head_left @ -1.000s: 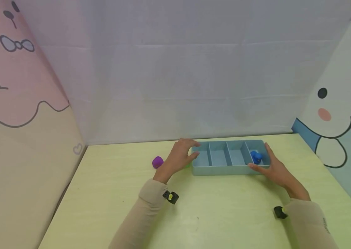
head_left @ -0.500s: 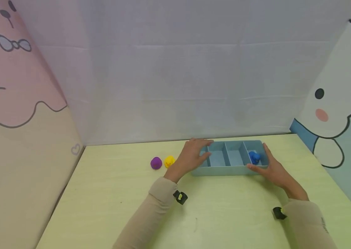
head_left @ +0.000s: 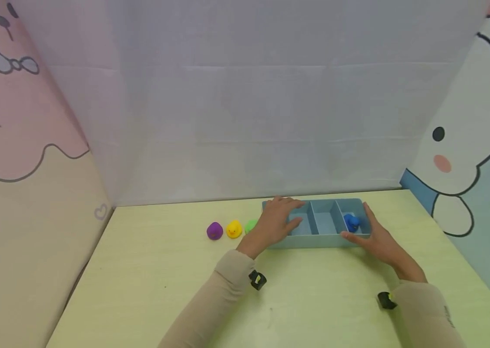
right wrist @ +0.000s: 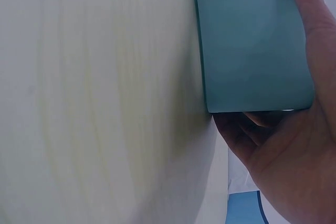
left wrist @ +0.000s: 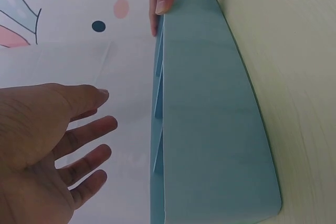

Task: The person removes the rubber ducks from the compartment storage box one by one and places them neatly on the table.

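Observation:
A pale blue box (head_left: 314, 241) with a row of compartments lies near the table's back edge. In its rightmost compartment sits a small blue toy duck (head_left: 351, 222). My right hand (head_left: 381, 244) grips the box's right end, thumb at the front rim and fingers around the end wall; the right wrist view shows the palm against that end. Over the left part of the box hovers my left hand (head_left: 273, 221), its fingers (left wrist: 86, 132) spread with nothing between them. Left of the box stand a yellow toy duck (head_left: 234, 229), a purple toy (head_left: 214, 231) and a green one (head_left: 250, 225) partly hidden by my left hand.
The pale yellow table (head_left: 175, 295) meets a white sheet (head_left: 227, 106) close behind the box. Side panels with cartoon animals rise at the left and right.
My left hand has moved right from beside the box's left end to over its compartments, uncovering the yellow duck and part of the green toy. My right hand keeps its hold.

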A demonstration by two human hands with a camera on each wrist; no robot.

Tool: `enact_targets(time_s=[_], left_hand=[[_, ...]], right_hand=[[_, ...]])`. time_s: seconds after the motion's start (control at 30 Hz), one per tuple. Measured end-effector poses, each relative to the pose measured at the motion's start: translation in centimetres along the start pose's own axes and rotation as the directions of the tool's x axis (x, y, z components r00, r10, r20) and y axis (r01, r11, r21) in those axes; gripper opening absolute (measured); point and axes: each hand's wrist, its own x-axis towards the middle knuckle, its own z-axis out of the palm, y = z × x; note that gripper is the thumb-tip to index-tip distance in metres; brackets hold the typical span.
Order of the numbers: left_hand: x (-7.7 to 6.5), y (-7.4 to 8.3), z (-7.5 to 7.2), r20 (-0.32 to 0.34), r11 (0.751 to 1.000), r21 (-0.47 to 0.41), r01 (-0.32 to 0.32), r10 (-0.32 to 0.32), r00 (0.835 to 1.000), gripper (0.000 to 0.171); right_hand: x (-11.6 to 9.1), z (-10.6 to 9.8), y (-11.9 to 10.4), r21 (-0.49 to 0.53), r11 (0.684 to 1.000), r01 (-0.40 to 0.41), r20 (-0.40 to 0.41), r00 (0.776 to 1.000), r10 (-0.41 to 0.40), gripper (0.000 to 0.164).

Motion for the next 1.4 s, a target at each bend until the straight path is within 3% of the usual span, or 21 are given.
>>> enact_targets(time_s=[0.5, 1.07, 1.4], left_hand=[[1.5, 2.0, 0.8, 0.023, 0.995, 0.066, -0.07, 0.068, 0.997, 0.042], [2.7, 3.3, 2.1, 0.054, 0.997, 0.064, -0.052, 0.048, 0.997, 0.041], [3.7, 4.5, 2.9, 0.064, 0.996, 0.052, -0.076, 0.073, 0.995, 0.039]], right_hand=[[-0.1, 0.3, -0.2, 0.038, 0.999, -0.007, 0.005, 1.0, 0.007, 0.119], [0.0, 0.1, -0.1, 0.052, 0.999, -0.015, 0.005, 1.0, 0.015, 0.12], [0.1, -0.1, 0.2, 0.057, 0.998, -0.011, 0.002, 1.0, 0.011, 0.12]])
